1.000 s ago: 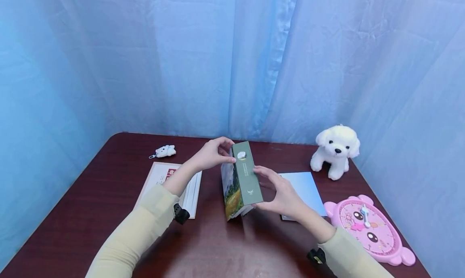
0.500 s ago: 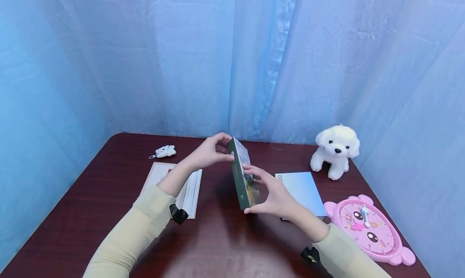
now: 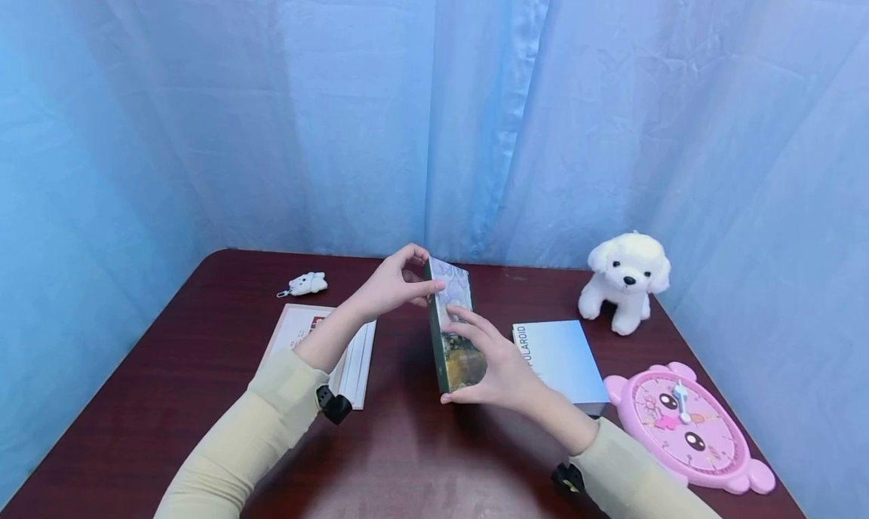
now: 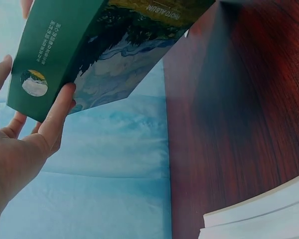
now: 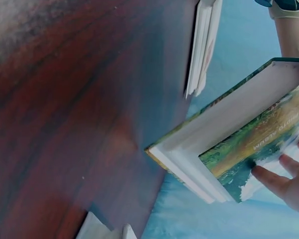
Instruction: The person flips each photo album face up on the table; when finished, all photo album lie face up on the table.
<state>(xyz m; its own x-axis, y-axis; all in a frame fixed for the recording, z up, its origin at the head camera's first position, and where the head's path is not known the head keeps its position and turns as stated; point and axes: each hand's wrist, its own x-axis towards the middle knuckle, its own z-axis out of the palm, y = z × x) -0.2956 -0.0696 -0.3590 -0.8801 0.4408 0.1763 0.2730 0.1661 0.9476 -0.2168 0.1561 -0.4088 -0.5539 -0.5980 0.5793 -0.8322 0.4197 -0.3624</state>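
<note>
Both hands hold a thick photo album (image 3: pixel 465 364) over the middle of the table, its green spine turned left and its painted cover facing right. My left hand (image 3: pixel 394 285) grips the far end; in the left wrist view, its thumb and fingers lie on either side of the green spine (image 4: pixel 50 55). My right hand (image 3: pixel 502 364) grips the near part, thumb at the lower corner and fingers on the cover. In the right wrist view, the album's white page edges (image 5: pixel 229 109) show, and its covers look closed.
A white-blue box marked POLAROID (image 3: pixel 566 360) lies right of the album, beside a pink toy clock (image 3: pixel 692 428). A white plush dog (image 3: pixel 627 281) sits at the back right. Papers or a booklet (image 3: pixel 356 364) lie under the left forearm, with a small plush keychain (image 3: pixel 308 284) behind.
The album has been turned in the hands: first the spine faced up, then it swung to the left, and now the painted cover shows. The right hand has shifted slightly left.
</note>
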